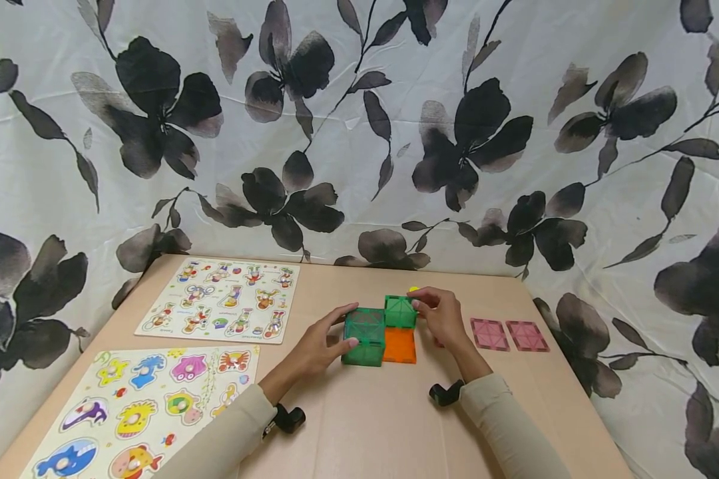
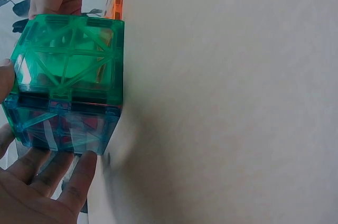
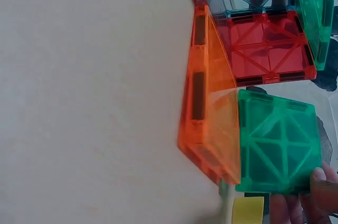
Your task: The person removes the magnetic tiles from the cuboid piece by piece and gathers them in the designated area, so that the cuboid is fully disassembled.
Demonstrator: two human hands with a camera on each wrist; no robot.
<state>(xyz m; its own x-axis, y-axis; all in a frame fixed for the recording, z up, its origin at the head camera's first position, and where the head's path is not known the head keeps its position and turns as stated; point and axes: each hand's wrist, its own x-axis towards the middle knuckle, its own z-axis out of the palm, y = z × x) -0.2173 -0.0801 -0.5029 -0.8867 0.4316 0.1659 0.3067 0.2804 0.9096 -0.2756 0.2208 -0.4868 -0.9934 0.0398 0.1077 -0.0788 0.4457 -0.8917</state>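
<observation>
My left hand [image 1: 317, 346] holds a box of translucent magnetic tiles [image 1: 363, 338], thumb on one side and fingers along another. In the left wrist view the box shows a green tile [image 2: 68, 57] and a blue tile [image 2: 63, 129]. A red tile [image 3: 266, 44] forms its side in the right wrist view. An orange tile [image 3: 219, 113] stands out from the box, low at the table. My right hand [image 1: 446, 319] pinches a green square tile [image 3: 280, 142] by its corner, upright beside the orange one, their edges meeting in the right wrist view.
Two pink tiles [image 1: 489, 334] lie flat to the right of my right hand. A small yellow piece [image 3: 248, 211] shows behind that hand. On the left lie two picture puzzle boards, one farther back [image 1: 176, 313] and one nearer [image 1: 104, 406]. A floral cloth [image 1: 371, 166] hangs behind the table.
</observation>
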